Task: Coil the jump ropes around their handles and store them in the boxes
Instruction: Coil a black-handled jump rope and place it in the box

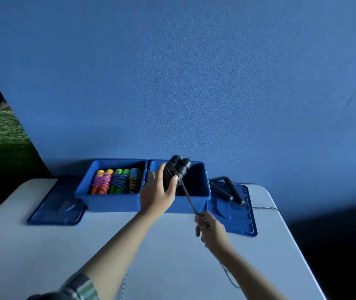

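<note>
My left hand (158,192) grips a pair of black jump-rope handles (178,169), held tilted above the right blue box (205,191). Dark cord is wound round the handles. A taut stretch of that cord (189,200) runs down to my right hand (210,229), which pinches it; the loose end trails under my right forearm. The left blue box (112,201) holds three coiled ropes with coloured handles (116,180). Another black-handled rope (226,190) lies uncoiled on the right lid.
Two blue lids lie flat on the white table (172,256): the left lid (53,210) beside the left box, the right lid (237,210) beside the right box. A blue wall stands just behind the boxes. The table's right edge drops into darkness.
</note>
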A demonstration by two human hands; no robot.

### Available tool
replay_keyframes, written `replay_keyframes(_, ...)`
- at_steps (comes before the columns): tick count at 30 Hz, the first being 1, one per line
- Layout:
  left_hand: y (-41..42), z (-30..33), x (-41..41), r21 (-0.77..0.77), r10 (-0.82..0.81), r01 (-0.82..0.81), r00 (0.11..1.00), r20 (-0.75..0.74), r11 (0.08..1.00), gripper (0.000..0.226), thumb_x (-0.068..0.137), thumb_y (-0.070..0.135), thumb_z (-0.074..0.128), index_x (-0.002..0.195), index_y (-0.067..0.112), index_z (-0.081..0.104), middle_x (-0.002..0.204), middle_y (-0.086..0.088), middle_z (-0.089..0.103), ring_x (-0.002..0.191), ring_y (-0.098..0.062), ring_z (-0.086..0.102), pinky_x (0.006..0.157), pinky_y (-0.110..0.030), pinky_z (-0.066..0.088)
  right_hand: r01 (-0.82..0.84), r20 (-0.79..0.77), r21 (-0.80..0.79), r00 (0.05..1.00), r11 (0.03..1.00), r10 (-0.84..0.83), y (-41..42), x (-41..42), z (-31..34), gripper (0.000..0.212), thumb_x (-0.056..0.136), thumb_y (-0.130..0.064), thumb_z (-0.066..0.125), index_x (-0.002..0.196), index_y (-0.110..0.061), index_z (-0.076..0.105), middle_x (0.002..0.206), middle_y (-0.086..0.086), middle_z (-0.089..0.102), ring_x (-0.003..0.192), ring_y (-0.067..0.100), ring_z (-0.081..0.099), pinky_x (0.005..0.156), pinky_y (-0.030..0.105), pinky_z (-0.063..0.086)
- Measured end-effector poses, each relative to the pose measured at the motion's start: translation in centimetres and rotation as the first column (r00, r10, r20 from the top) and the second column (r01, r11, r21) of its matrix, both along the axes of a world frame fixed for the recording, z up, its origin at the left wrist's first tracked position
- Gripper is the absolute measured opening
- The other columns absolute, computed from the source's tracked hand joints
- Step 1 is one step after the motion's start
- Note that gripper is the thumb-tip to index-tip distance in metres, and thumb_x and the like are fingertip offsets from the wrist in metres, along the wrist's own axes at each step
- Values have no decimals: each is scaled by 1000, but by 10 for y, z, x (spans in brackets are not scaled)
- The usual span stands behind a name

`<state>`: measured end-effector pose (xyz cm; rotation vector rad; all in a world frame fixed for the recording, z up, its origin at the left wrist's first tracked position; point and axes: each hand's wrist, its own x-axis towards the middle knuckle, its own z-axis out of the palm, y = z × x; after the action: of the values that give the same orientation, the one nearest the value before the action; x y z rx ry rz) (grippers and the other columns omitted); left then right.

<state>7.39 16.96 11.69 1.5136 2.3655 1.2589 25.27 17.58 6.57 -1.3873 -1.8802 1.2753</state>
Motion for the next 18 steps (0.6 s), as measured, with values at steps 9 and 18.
replay_keyframes(9,-7,-28,-29,-186,-39,10,987,-154,983,56,89,42,59,140,22,43,110,-9,54,95,-31,61,70,-38,49,-250,297,336,943,908,150,-21,6,19,24,98,-29,41,88,-12,55,71,-1,53,63,18,47,60,36,39)
replay_keyframes(18,-16,-51,-21,-500,-347,195,909,-232,844,80,77,67,22,149,33,25,127,3,47,112,-21,54,87,-35,40,-403,514,448,846,798,139,-4,15,73,39,85,-40,26,93,-22,59,92,-5,65,82,18,58,68,32,43)
